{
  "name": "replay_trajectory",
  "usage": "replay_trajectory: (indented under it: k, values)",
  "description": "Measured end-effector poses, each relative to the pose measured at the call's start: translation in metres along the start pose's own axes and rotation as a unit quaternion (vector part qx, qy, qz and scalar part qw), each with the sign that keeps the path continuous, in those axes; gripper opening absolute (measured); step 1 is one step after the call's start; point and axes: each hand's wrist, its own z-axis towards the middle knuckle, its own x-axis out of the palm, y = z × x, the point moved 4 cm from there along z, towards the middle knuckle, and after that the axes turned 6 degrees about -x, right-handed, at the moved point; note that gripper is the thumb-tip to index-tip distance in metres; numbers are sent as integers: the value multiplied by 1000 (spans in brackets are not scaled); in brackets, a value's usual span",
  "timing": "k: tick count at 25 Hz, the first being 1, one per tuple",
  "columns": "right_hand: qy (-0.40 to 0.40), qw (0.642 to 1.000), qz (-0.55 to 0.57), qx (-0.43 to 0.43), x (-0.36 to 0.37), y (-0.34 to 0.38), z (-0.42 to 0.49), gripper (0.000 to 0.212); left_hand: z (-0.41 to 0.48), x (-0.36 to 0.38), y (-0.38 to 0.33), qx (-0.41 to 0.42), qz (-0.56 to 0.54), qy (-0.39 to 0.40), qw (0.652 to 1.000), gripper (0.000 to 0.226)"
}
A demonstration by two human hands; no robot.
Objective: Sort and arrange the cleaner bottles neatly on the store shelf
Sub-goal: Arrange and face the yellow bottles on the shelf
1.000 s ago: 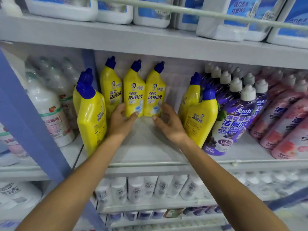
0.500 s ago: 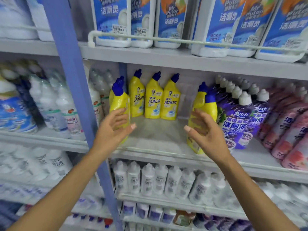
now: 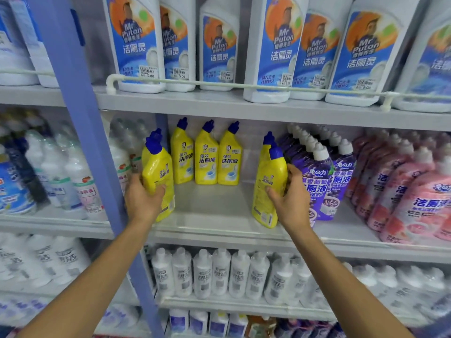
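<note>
Three yellow cleaner bottles (image 3: 206, 154) with blue caps stand in a row at the back of the grey middle shelf (image 3: 214, 215). At the shelf's front left stands another yellow bottle (image 3: 158, 174), and my left hand (image 3: 144, 200) grips its lower body. A second one hides behind it. At the front right stands a yellow bottle (image 3: 268, 184), with my right hand (image 3: 291, 198) wrapped around its side. Another yellow bottle (image 3: 266, 145) shows just behind that one.
A blue upright post (image 3: 83, 142) runs down the left of the bay. Purple bottles (image 3: 319, 176) and pink bottles (image 3: 410, 191) fill the shelf's right. White bottles (image 3: 73, 181) stand left of the post. Large white jugs (image 3: 275, 45) sit behind a rail above; small white bottles (image 3: 219, 272) below.
Both hands left the back row, spread apart and drew forward. Each has now closed on a front yellow bottle. The view has pulled back and tilted up.
</note>
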Motion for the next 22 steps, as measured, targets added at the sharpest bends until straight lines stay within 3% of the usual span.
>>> replay_trajectory:
  k: [3, 9, 16, 19, 22]
  values:
    - [-4, 1000, 11, -7, 3, -3, 1, 56, 5, 5, 9, 31, -14, 21, 999, 38]
    - [65, 995, 63, -40, 35, 10, 5, 60, 3, 32, -2, 112, -59, 177, 976, 37]
    - [40, 995, 90, -1, 77, 23, 9, 58, 8, 60, -13, 110, -79, 196, 971, 38]
    - [130, 963, 228, 55, 75, 18, 17, 58, 13, 69, -5, 85, -82, 230, 966, 42]
    - [183, 927, 320, 70, 76, 27, 34, 34, 14, 77, -5, 97, -87, 254, 958, 38]
